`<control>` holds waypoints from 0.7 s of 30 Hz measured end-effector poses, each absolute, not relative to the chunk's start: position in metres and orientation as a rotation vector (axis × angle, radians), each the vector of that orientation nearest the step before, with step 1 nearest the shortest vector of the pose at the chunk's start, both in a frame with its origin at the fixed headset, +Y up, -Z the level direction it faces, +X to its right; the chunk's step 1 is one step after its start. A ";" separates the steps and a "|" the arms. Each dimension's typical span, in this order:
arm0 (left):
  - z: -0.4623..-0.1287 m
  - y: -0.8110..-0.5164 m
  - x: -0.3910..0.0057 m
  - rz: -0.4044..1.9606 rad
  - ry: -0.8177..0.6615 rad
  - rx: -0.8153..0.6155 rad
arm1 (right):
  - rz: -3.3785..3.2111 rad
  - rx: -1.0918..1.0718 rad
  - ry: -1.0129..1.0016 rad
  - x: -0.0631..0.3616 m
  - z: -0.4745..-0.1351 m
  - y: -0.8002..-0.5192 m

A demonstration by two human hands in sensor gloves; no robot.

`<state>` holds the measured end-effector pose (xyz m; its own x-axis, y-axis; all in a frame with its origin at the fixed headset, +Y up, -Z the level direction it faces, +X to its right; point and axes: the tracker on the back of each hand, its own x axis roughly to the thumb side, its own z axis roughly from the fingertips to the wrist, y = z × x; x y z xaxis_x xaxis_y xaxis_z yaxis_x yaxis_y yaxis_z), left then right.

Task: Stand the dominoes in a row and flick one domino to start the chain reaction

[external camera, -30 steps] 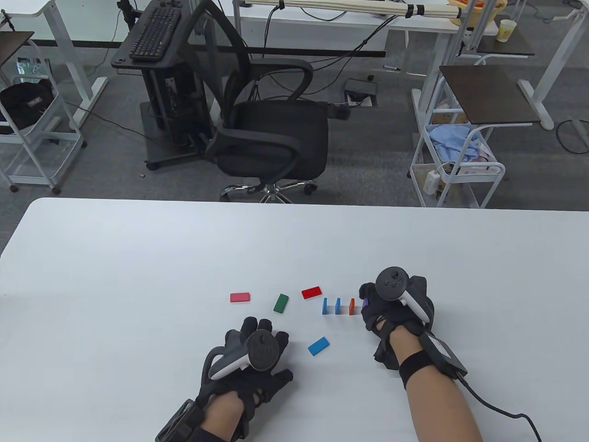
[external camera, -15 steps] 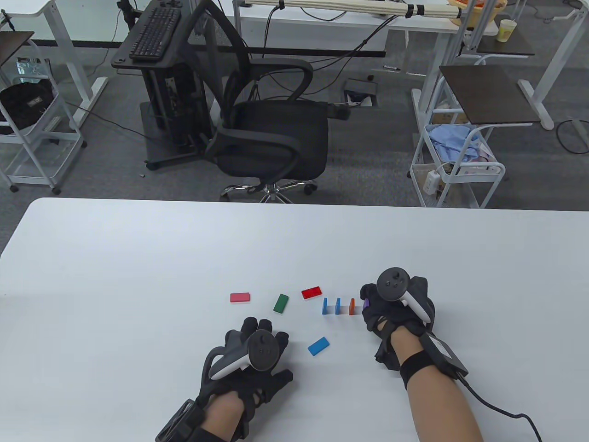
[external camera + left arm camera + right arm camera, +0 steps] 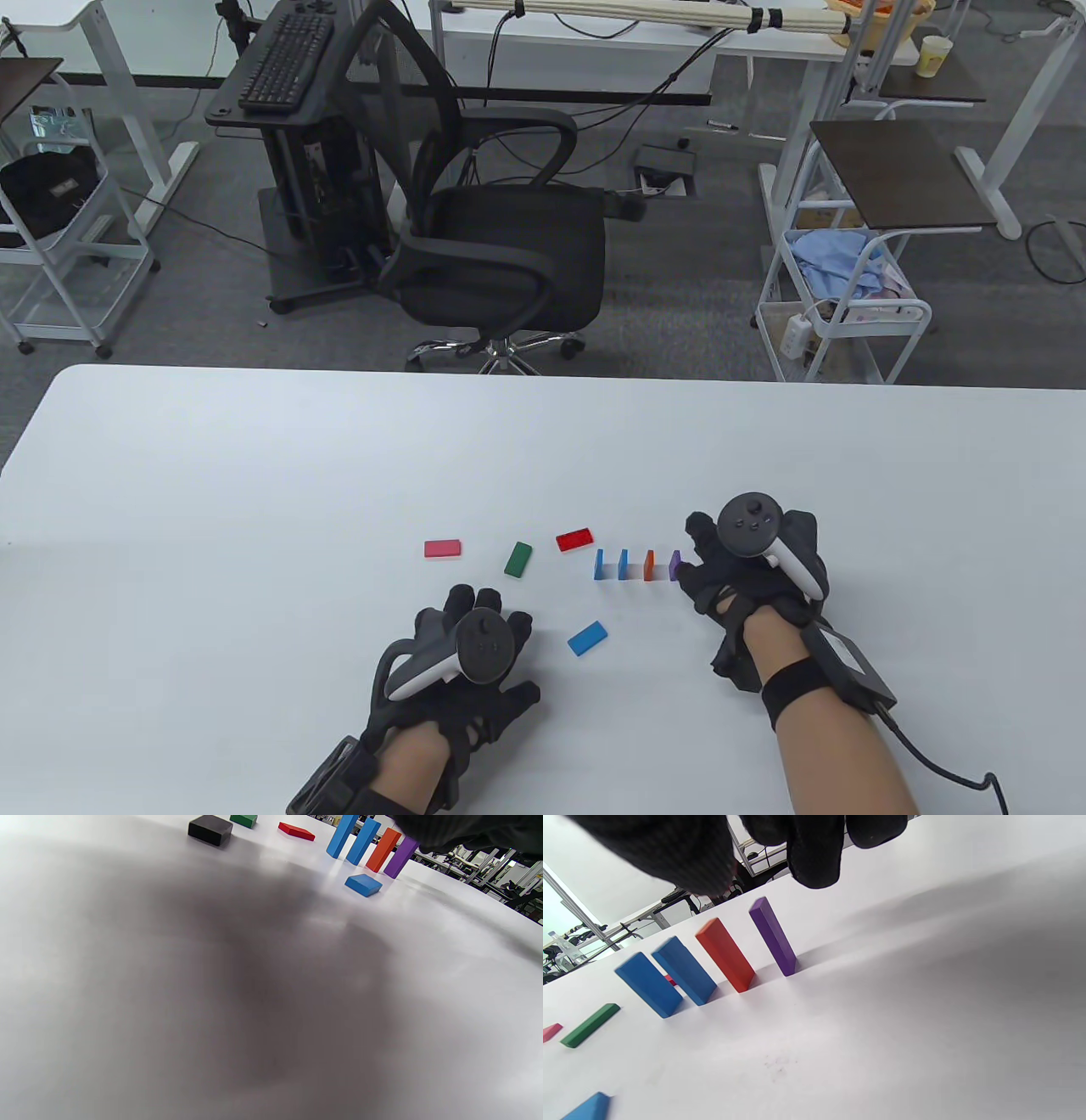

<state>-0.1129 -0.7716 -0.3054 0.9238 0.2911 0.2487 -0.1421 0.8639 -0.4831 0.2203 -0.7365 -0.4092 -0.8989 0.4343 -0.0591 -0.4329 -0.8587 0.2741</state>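
Note:
Four dominoes stand in a row: two blue [image 3: 599,564] [image 3: 623,564], an orange [image 3: 649,564] and a purple [image 3: 675,564]. My right hand [image 3: 697,556] sits just right of the purple domino [image 3: 774,938]; its fingers [image 3: 814,853] hang above it, not touching and holding nothing. A pink [image 3: 443,548], a green [image 3: 517,559], a red [image 3: 574,539] and a blue domino [image 3: 587,638] lie flat. My left hand [image 3: 475,607] rests palm down below the green one, fingers spread and holding nothing.
The white table [image 3: 254,475] stretches wide to the left and behind the dominoes. A black office chair [image 3: 501,255] stands beyond its far edge. In the left wrist view a small black block shape [image 3: 210,830] lies near the green domino [image 3: 244,819].
My right hand has let go of the purple domino and drawn back to the right, leaving it standing at the row's right end. The left hand has not moved.

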 end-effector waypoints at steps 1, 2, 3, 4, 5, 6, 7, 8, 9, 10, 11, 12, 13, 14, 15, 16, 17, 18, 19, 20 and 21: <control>-0.305 -0.772 -0.113 0.231 -0.323 -0.475 | 2.659 0.004 0.404 0.223 -0.404 -0.733; -0.305 -0.772 -0.113 0.230 -0.324 -0.474 | 2.664 0.003 0.403 0.225 -0.401 -0.730; -0.305 -0.772 -0.113 0.229 -0.324 -0.474 | 2.676 0.009 0.393 0.229 -0.395 -0.727; -0.305 -0.771 -0.113 0.229 -0.325 -0.472 | 2.683 0.012 0.392 0.230 -0.392 -0.724; -0.305 -0.771 -0.113 0.231 -0.326 -0.470 | 2.692 0.012 0.393 0.233 -0.387 -0.721; -0.305 -0.771 -0.112 0.231 -0.326 -0.469 | 2.698 0.012 0.394 0.235 -0.382 -0.719; -0.305 -0.772 -0.112 0.230 -0.328 -0.469 | 2.702 0.016 0.399 0.238 -0.376 -0.717; -0.305 -0.772 -0.112 0.227 -0.330 -0.471 | 2.706 0.020 0.398 0.240 -0.371 -0.715; -0.305 -0.772 -0.111 0.224 -0.332 -0.471 | 2.715 0.033 0.388 0.242 -0.364 -0.713; -0.305 -0.772 -0.111 0.223 -0.333 -0.472 | 2.724 0.048 0.383 0.244 -0.357 -0.711; -0.305 -0.772 -0.111 0.224 -0.334 -0.473 | 2.734 0.058 0.385 0.246 -0.352 -0.711; -0.305 -0.772 -0.111 0.225 -0.335 -0.470 | 2.747 0.074 0.377 0.248 -0.344 -0.710; -0.305 -0.772 -0.111 0.227 -0.336 -0.469 | 2.756 0.090 0.371 0.250 -0.338 -0.710; -0.305 -0.772 -0.111 0.227 -0.337 -0.469 | 2.761 0.102 0.367 0.252 -0.331 -0.711; -0.305 -0.772 -0.111 0.225 -0.338 -0.471 | 2.766 0.114 0.364 0.255 -0.324 -0.712; -0.305 -0.772 -0.111 0.224 -0.338 -0.473 | 2.768 0.125 0.363 0.257 -0.317 -0.713; -0.304 -0.772 -0.111 0.224 -0.337 -0.473 | 2.770 0.136 0.354 0.259 -0.312 -0.715; -0.304 -0.772 -0.111 0.224 -0.337 -0.473 | 2.772 0.151 0.350 0.262 -0.306 -0.717; -0.304 -0.772 -0.111 0.225 -0.335 -0.472 | 2.771 0.165 0.341 0.264 -0.299 -0.719; -0.304 -0.772 -0.112 0.224 -0.335 -0.472 | 2.772 0.175 0.336 0.266 -0.295 -0.721; -0.304 -0.772 -0.112 0.224 -0.333 -0.472 | 2.776 0.188 0.338 0.268 -0.291 -0.723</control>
<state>-0.1120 -0.7720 -0.3042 0.9219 0.2865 0.2609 -0.1340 0.8675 -0.4789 0.2683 -0.7234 -0.2906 -0.9344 0.3451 0.0887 -0.3137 -0.9148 0.2546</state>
